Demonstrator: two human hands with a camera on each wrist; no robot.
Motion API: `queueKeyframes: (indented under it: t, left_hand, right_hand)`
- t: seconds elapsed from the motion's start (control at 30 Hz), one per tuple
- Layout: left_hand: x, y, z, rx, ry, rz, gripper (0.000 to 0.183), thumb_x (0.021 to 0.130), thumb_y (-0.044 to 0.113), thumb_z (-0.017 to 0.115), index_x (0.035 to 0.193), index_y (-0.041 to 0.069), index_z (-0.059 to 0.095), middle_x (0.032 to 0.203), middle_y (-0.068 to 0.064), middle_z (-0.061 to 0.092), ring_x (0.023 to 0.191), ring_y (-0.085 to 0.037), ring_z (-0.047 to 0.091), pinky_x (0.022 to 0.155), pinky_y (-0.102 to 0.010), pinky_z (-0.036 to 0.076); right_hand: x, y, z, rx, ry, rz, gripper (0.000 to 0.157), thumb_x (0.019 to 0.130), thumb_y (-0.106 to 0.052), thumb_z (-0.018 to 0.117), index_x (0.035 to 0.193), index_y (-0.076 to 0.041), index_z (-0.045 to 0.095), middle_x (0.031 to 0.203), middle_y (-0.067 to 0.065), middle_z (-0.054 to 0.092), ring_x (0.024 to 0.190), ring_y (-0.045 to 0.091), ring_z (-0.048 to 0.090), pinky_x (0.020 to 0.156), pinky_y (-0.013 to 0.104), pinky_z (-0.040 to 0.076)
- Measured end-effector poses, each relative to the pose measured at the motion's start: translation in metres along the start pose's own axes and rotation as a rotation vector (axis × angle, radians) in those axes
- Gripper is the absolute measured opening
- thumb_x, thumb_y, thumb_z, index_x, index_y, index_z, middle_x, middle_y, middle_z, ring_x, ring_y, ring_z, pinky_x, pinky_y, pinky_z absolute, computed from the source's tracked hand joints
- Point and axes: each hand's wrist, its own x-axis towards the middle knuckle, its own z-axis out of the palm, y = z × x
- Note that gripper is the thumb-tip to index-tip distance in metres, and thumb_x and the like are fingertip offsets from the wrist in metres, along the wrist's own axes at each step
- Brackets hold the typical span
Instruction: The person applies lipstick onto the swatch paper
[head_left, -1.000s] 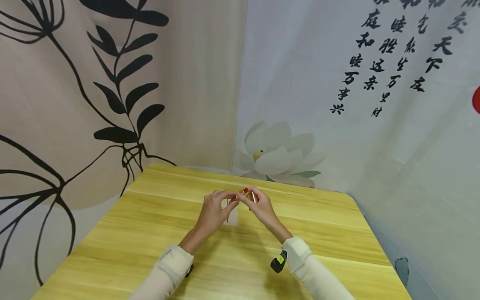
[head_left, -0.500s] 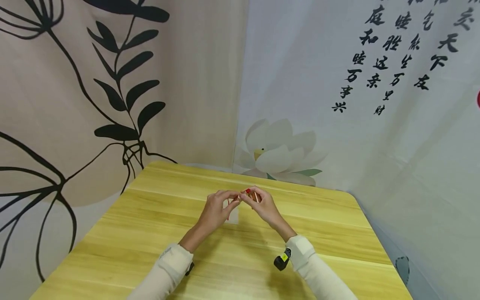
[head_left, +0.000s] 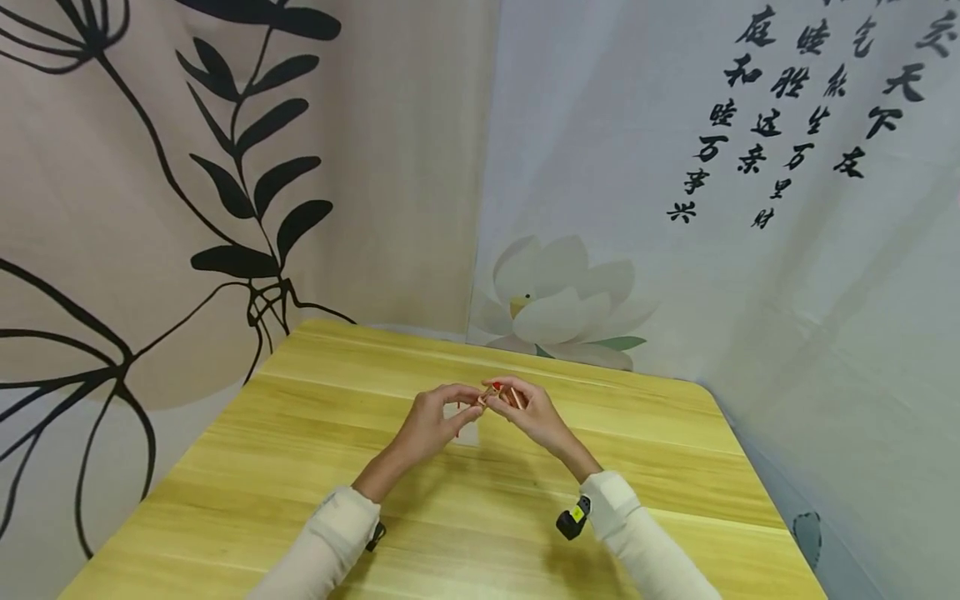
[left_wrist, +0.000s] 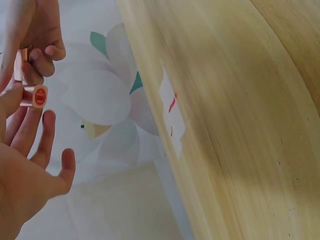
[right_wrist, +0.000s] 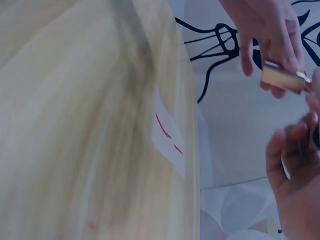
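Both hands meet over the far part of the table. My left hand (head_left: 431, 423) pinches a rose-gold lipstick tube (left_wrist: 34, 96) between thumb and fingers; a round red label shows on its end in the left wrist view. A small red tip (head_left: 497, 386) shows between the hands in the head view. My right hand (head_left: 538, 418) holds a rose-gold lipstick cap (head_left: 517, 397), partly covered by its fingers. In the right wrist view, the cap's dark end (right_wrist: 316, 136) shows at the picture's edge. The tube and cap are close together but apart.
A white slip of paper (right_wrist: 165, 137) with red strokes on it lies on the wooden table (head_left: 360, 467), beneath and beyond the hands. Printed cloth (head_left: 405, 167) hangs behind the table. A small black camera (head_left: 573, 518) is strapped at the right wrist.
The right wrist has shifted slightly to the right, and its fingers have tilted around the cap. The left hand stays nearly in place, still pinching the lipstick. The head view has shifted a little.
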Motion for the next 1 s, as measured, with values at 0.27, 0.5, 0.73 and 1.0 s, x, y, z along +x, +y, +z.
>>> queueKeyframes:
  t: [0.27,0.5,0.73,1.0]
  left_hand:
    - [0.001,0.003,0.001,0.052,0.091,-0.008,0.023,0.095,0.023,0.078,0.116,0.015,0.077,0.106,0.002,0.077,0.09,-0.017,0.07,0.088,-0.044,0.057]
    - [0.001,0.003,0.0,0.066,0.12,0.026,0.023,0.093,0.021,0.08,0.115,0.015,0.078,0.103,0.005,0.077,0.106,-0.019,0.068,0.096,-0.051,0.053]
    - [0.0,0.003,0.0,0.039,0.08,0.018,0.025,0.096,0.02,0.077,0.12,0.013,0.076,0.107,0.001,0.077,0.11,-0.022,0.068,0.1,-0.054,0.052]
    - [-0.002,0.001,0.001,0.022,0.072,-0.011,0.026,0.096,0.02,0.076,0.121,0.014,0.075,0.108,0.003,0.077,0.111,-0.021,0.068,0.102,-0.053,0.05]
  right_hand:
    - [-0.002,0.002,0.013,0.007,0.19,0.045,0.011,0.097,-0.017,0.077,0.099,-0.01,0.069,0.081,0.0,0.054,0.068,0.011,0.044,0.06,0.024,0.038]
    - [-0.001,-0.002,0.013,0.0,0.178,0.018,0.013,0.098,-0.022,0.076,0.108,-0.015,0.074,0.081,0.001,0.055,0.066,0.011,0.042,0.06,0.025,0.036]
    - [-0.003,-0.001,0.008,-0.059,0.107,0.0,0.031,0.102,-0.023,0.07,0.128,-0.007,0.071,0.086,0.001,0.06,0.065,0.009,0.045,0.059,0.023,0.04]
    - [-0.004,-0.002,0.004,0.073,-0.022,0.024,0.039,0.113,-0.019,0.039,0.146,-0.007,0.056,0.098,0.009,0.055,0.081,0.02,0.051,0.076,0.032,0.052]
